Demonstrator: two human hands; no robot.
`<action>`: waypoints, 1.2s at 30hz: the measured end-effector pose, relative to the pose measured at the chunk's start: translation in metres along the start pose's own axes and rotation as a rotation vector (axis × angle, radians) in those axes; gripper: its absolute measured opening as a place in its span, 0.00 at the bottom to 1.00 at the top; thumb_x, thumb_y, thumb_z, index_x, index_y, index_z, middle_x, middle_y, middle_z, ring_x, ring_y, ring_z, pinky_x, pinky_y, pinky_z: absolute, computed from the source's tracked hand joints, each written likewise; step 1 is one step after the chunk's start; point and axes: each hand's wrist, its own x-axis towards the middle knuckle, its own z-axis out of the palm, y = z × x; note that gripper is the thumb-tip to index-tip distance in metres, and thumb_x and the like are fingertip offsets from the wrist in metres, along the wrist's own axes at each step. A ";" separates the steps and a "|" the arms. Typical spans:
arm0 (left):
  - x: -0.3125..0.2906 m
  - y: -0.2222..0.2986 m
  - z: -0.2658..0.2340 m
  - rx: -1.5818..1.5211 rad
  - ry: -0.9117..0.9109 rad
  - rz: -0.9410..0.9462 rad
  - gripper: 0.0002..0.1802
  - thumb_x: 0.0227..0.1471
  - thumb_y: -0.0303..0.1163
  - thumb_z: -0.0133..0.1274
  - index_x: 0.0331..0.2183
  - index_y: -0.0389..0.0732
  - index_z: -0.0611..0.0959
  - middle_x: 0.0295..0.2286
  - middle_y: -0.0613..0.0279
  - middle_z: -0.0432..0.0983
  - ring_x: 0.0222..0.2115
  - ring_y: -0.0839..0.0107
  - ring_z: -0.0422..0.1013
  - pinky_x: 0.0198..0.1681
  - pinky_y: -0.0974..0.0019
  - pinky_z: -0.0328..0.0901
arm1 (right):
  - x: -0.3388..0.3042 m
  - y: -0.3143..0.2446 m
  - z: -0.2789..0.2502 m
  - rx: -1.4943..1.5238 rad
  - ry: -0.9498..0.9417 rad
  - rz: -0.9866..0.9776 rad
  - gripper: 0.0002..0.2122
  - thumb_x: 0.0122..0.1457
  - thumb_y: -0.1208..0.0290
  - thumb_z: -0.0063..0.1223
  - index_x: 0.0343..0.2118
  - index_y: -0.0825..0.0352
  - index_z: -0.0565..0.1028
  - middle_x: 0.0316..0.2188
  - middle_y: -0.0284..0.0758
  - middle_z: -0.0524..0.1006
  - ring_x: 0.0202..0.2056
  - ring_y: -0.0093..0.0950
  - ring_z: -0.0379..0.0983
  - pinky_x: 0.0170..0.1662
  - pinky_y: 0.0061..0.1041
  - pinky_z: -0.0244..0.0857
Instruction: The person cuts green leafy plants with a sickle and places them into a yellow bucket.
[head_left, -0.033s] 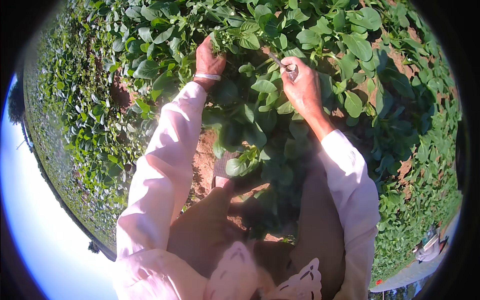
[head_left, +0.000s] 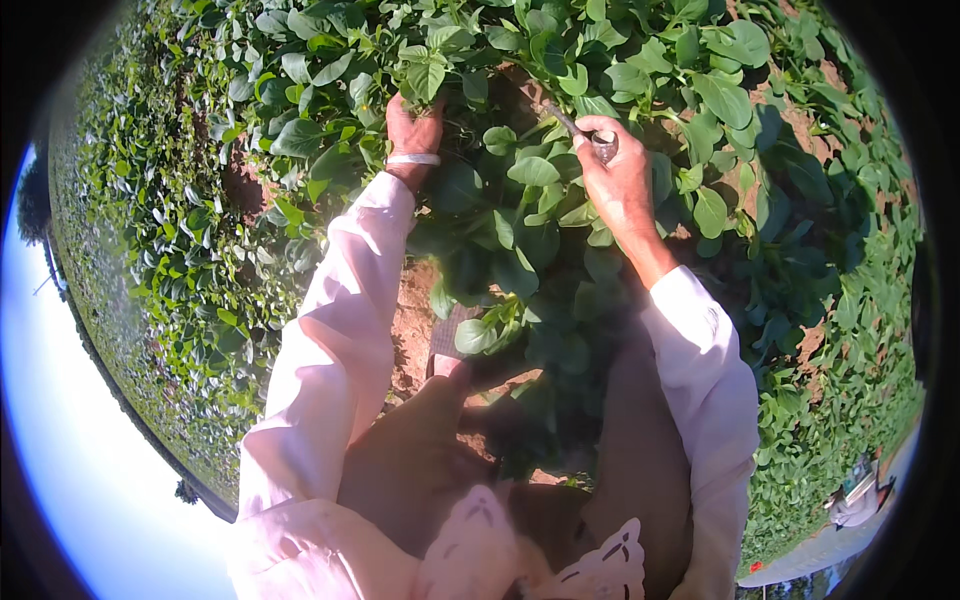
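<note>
My left hand (head_left: pixel 413 135), with a pale band at the wrist, reaches in among green leaves. Its fingertips are hidden behind a light green leafy plant (head_left: pixel 427 72). To the right, my right hand (head_left: pixel 617 172) is closed around a small hand tool (head_left: pixel 566 120) with a dark, thin shaft; the round butt of its handle shows in the fist. The tool's far end meets a patch of bare brown soil (head_left: pixel 522 84) between the plants, and its exact shape is hard to make out. Broad-leaved green plants (head_left: pixel 533 172) grow between my hands.
My bare foot (head_left: pixel 447 367) and bent knees are below, on brown soil (head_left: pixel 413 300). Dense rows of leafy plants (head_left: pixel 300 140) spread on both sides. A pale strip of ground (head_left: pixel 830 545) with some objects lies at the far lower right.
Both hands have shifted slightly: the left a little toward me, the right a little to the right with the tool. More bare soil shows by the tool's end.
</note>
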 end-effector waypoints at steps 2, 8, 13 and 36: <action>-0.003 -0.021 -0.002 -0.164 0.272 -0.140 0.17 0.45 0.27 0.60 0.39 0.34 0.78 0.36 0.62 0.78 0.33 0.70 0.73 0.41 0.68 0.65 | 0.000 0.000 -0.007 0.519 -0.039 0.460 0.06 0.54 0.76 0.54 0.34 0.70 0.75 0.17 0.25 0.70 0.18 0.16 0.65 0.22 0.18 0.60; -0.013 0.007 0.002 -0.100 0.024 -0.053 0.10 0.47 0.26 0.55 0.35 0.35 0.80 0.31 0.57 0.79 0.33 0.63 0.74 0.40 0.66 0.66 | 0.000 0.003 -0.003 -0.034 -0.059 0.073 0.08 0.53 0.76 0.54 0.37 0.67 0.73 0.19 0.33 0.75 0.20 0.24 0.73 0.25 0.24 0.66; -0.002 0.029 0.006 0.573 -0.288 0.428 0.25 0.36 0.24 0.55 0.42 0.45 0.77 0.48 0.52 0.69 0.38 0.50 0.72 0.36 0.58 0.70 | -0.001 -0.010 0.008 -0.269 -0.141 -0.121 0.09 0.50 0.79 0.55 0.35 0.64 0.71 0.22 0.43 0.76 0.27 0.42 0.75 0.29 0.33 0.67; 0.072 -0.030 0.017 0.509 -0.219 -0.197 0.19 0.42 0.36 0.52 0.38 0.38 0.80 0.36 0.41 0.76 0.39 0.47 0.73 0.43 0.56 0.68 | -0.004 -0.027 0.015 -0.306 -0.115 0.002 0.09 0.49 0.78 0.53 0.35 0.65 0.72 0.21 0.43 0.77 0.27 0.42 0.76 0.31 0.35 0.68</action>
